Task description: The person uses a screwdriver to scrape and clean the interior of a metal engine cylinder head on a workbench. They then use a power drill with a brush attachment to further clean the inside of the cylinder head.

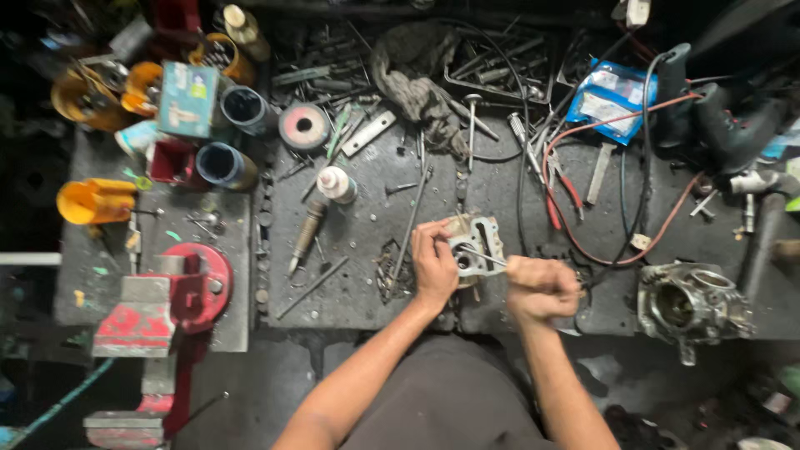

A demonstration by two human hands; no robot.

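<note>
Two hands at work on one small grey metal engine part (477, 244), sitting mid-bench on the dark workbench (350, 292), just in front of the body. Left hand (434, 265) clamped on the part's left edge, fingers curled round it. Right hand (542, 286) fisted tight around one thin metal rod (483, 256), tip poking into the part. Off to the right, one bigger grey casting (690, 304), well apart. One red vise (171, 304) at left. Two dark cans (235, 137), one white bottle (337, 184), one grubby rag (414, 79) up top.
</note>
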